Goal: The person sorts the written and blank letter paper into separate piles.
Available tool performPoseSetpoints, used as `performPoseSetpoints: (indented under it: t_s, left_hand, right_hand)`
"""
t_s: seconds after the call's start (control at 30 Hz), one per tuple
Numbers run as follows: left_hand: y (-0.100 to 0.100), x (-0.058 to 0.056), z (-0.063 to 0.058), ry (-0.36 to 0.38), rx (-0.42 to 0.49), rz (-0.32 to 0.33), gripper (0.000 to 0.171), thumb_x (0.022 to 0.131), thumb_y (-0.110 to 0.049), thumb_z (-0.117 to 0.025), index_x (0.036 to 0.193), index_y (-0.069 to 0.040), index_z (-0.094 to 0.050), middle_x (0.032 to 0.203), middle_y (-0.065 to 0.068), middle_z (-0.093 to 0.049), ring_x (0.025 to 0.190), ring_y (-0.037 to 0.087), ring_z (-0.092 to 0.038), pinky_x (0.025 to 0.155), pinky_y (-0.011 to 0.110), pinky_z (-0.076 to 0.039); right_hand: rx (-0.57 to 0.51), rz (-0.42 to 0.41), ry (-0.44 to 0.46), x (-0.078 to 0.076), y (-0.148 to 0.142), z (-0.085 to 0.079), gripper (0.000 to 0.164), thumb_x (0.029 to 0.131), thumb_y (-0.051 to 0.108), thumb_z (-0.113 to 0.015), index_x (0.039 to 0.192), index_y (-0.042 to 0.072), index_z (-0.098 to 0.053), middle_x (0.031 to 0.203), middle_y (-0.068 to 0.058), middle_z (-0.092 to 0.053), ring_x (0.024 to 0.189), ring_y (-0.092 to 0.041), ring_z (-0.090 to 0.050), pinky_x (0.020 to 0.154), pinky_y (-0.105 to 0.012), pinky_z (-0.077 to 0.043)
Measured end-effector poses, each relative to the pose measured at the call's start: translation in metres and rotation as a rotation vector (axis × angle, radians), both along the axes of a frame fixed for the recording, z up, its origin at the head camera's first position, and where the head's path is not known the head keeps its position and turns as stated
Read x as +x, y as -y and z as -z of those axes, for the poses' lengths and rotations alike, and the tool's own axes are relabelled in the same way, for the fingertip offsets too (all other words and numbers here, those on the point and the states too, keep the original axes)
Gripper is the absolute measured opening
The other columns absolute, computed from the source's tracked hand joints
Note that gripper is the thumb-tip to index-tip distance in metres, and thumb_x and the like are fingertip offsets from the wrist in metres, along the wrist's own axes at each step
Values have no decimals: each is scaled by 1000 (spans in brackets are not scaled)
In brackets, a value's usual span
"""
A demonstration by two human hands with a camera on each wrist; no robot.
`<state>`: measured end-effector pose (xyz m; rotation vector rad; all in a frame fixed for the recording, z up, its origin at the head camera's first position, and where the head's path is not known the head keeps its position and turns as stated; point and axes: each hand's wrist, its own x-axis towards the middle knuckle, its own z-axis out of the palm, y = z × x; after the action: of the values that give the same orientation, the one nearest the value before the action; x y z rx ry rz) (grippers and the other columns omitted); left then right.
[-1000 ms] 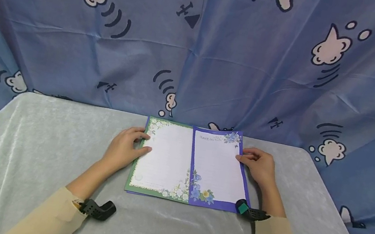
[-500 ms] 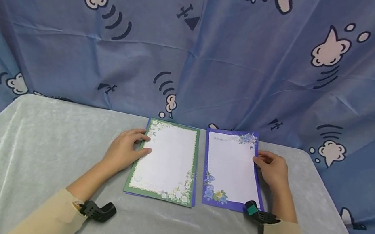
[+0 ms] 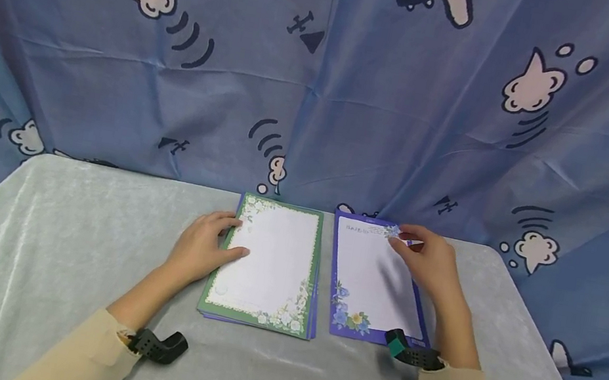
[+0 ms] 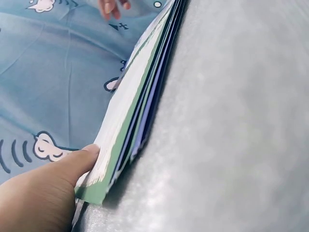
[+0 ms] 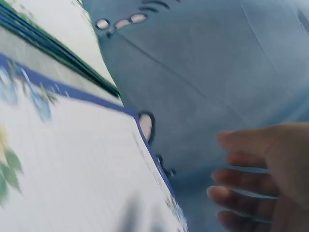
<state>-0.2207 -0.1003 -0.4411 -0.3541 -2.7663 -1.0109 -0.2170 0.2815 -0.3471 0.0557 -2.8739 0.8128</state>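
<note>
I see a blue printed curtain behind the pale cloth-covered worktop. On that lies a green-bordered stack of paper, and just to its right, apart, a flower-printed, purple-bordered sheet. My left hand rests its thumb on the stack; whether its fingers grip the edge, I can't tell. My right hand, fingers relaxed and holding nothing, hovers by the sheet's far right corner.

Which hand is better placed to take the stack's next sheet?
Probably the right hand: it looks empty, raised over the purple-bordered sheet. The left hand has its thumb on the stack, seemingly steadying it.
</note>
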Motion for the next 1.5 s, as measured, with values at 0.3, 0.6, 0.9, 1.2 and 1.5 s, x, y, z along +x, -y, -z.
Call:
performPoseSetpoints:
  t_s: [0.3,0.6,0.9,1.2,1.5]
  left_hand:
    - [1,1,3,-4,12,0,57,83,-37,-83,130,-9,-69,148,12,-57,126,35,-58,102,53,-49]
    - [0,3,3,10,1,-1,54,86,-41,-80,130,-13,-69,151,10,-55,132,36,-54,105,53,-48]
    - [-4,3,1,-10,-33,9,53,87,-43,-77,131,-14,-69,152,7,-54,126,33,-56,101,51,-50]
    - [-4,2,3,-41,-34,9,51,86,-40,-80,129,-14,-70,153,5,-53,117,30,-60,94,47,-52]
    - [0,1,2,-50,13,20,44,85,-34,-82,124,-15,-73,152,5,-55,115,30,-63,93,48,-53]
  right_hand:
    - [-37,-235,-39,2,71,23,32,95,21,-70,121,2,-72,118,-17,-74,94,-31,-72,70,-38,-56]
    - [-114,-209,-45,3,98,58,35,93,22,-73,124,6,-70,114,-15,-71,93,-28,-68,72,-39,-54]
    - [-144,-127,-173,3,103,87,39,91,25,-76,125,7,-70,128,-17,-70,115,-37,-64,99,-54,-50]
    - [-97,-137,-218,2,103,92,38,88,25,-78,122,9,-72,130,-14,-70,116,-36,-63,98,-54,-51]
    - [-134,-160,-266,-1,105,92,38,85,20,-82,119,6,-74,131,-15,-70,116,-37,-65,97,-53,-52]
